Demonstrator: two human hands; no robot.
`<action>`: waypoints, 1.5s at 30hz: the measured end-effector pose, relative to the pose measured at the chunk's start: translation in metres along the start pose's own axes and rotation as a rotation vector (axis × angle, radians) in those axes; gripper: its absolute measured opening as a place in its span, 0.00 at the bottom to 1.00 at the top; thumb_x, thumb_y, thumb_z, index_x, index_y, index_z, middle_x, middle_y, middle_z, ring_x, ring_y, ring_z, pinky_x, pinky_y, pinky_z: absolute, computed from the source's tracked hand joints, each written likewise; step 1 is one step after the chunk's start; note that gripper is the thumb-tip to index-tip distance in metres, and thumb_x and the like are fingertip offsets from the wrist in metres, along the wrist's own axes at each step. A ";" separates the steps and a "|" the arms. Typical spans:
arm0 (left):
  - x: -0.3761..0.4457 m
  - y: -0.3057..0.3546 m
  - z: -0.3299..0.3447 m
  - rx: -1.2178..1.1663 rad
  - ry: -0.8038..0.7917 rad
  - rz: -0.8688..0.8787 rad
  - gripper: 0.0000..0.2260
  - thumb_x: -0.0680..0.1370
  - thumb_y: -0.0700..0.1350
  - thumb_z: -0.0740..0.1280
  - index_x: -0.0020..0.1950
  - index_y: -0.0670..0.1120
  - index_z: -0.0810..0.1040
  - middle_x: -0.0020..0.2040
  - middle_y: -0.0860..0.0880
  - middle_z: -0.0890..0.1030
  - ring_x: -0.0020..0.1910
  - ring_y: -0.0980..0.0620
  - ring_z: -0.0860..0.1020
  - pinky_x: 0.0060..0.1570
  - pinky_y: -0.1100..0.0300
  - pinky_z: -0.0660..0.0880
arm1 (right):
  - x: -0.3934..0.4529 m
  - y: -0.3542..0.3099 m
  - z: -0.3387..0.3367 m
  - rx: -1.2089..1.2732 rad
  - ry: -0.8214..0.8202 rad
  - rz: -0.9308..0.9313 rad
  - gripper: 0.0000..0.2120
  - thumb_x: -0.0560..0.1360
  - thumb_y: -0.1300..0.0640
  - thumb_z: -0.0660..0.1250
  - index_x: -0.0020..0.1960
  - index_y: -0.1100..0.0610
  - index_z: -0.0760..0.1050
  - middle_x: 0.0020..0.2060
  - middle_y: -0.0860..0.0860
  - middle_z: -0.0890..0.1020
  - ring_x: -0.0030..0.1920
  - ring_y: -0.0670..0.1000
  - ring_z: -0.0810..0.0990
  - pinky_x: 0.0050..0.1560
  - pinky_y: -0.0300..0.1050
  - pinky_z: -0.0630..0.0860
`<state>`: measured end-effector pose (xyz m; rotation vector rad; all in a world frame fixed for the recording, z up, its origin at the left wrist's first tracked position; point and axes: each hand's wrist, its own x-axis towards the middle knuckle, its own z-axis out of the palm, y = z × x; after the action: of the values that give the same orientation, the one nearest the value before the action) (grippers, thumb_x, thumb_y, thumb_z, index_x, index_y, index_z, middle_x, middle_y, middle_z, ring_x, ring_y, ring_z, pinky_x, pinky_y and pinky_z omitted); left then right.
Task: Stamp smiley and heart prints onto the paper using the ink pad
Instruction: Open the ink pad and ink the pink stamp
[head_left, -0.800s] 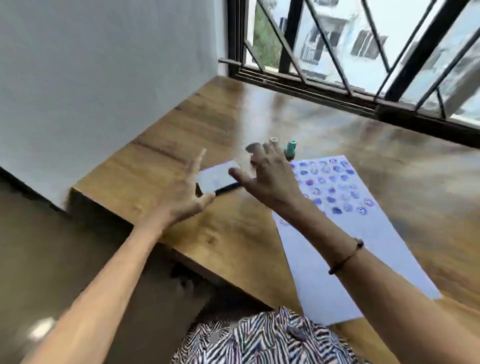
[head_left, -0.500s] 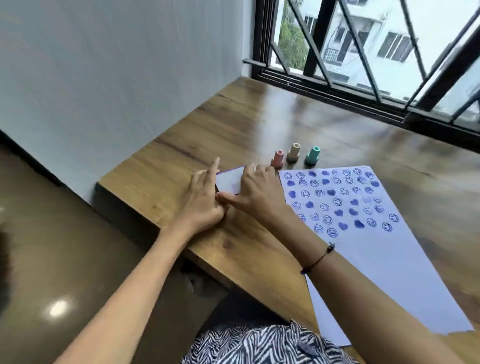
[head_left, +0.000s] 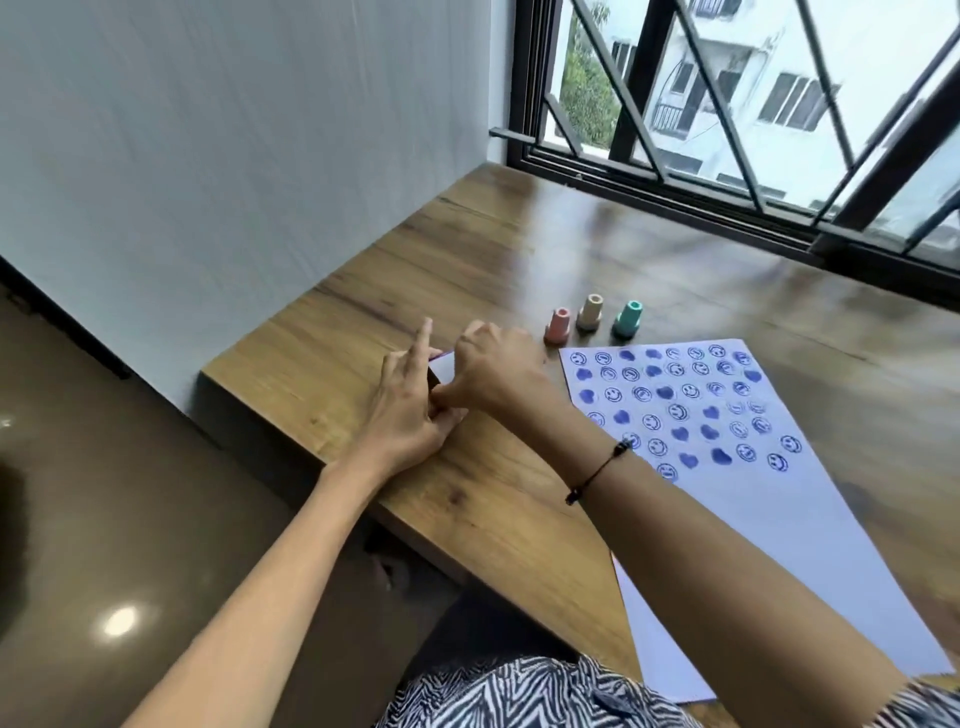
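A white sheet of paper (head_left: 769, 525) lies on the wooden table (head_left: 467, 249), its upper part covered with blue smiley and heart prints. Three small stamps stand upright just beyond its top edge: pink (head_left: 558, 326), beige (head_left: 590, 312) and teal (head_left: 628, 319). The ink pad (head_left: 442, 368), a flat case with a white lid, lies left of the paper and is mostly hidden by my hands. My left hand (head_left: 408, 410) and my right hand (head_left: 493, 376) both rest on it, fingertips pinching together at its near corner. Whether the lid is closed cannot be seen.
A grey wall runs along the table's left side. A barred window (head_left: 727, 104) stands behind the far edge. The table's left front corner (head_left: 208, 371) is close to my left hand, with brown floor below.
Both hands came down from open above the table onto the ink pad and pressed together at its near corner. The three stamps are now all uncovered.
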<state>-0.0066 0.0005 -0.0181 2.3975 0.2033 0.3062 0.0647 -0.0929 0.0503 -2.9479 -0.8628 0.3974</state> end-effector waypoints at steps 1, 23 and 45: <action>0.000 0.000 0.000 -0.007 0.001 -0.006 0.43 0.70 0.44 0.71 0.74 0.47 0.43 0.67 0.46 0.69 0.66 0.48 0.60 0.60 0.63 0.57 | 0.000 0.002 -0.005 0.001 -0.005 -0.017 0.28 0.66 0.42 0.69 0.56 0.61 0.72 0.52 0.55 0.77 0.56 0.62 0.76 0.55 0.55 0.77; 0.001 -0.002 -0.002 0.017 -0.008 0.060 0.45 0.71 0.45 0.71 0.74 0.50 0.40 0.66 0.46 0.68 0.65 0.50 0.62 0.61 0.68 0.54 | 0.131 0.070 -0.072 0.735 -0.386 0.224 0.08 0.77 0.63 0.59 0.40 0.64 0.71 0.37 0.60 0.76 0.35 0.58 0.78 0.22 0.45 0.79; -0.004 0.020 -0.006 -0.073 0.348 0.204 0.19 0.72 0.40 0.67 0.62 0.38 0.73 0.55 0.40 0.78 0.52 0.44 0.76 0.59 0.63 0.67 | 0.010 0.093 -0.017 0.692 0.119 -0.076 0.04 0.73 0.64 0.66 0.45 0.64 0.78 0.32 0.56 0.79 0.33 0.54 0.78 0.34 0.46 0.77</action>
<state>-0.0112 -0.0113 -0.0008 2.2809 0.1018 0.8135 0.1260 -0.1659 0.0539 -2.2704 -0.6482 0.4071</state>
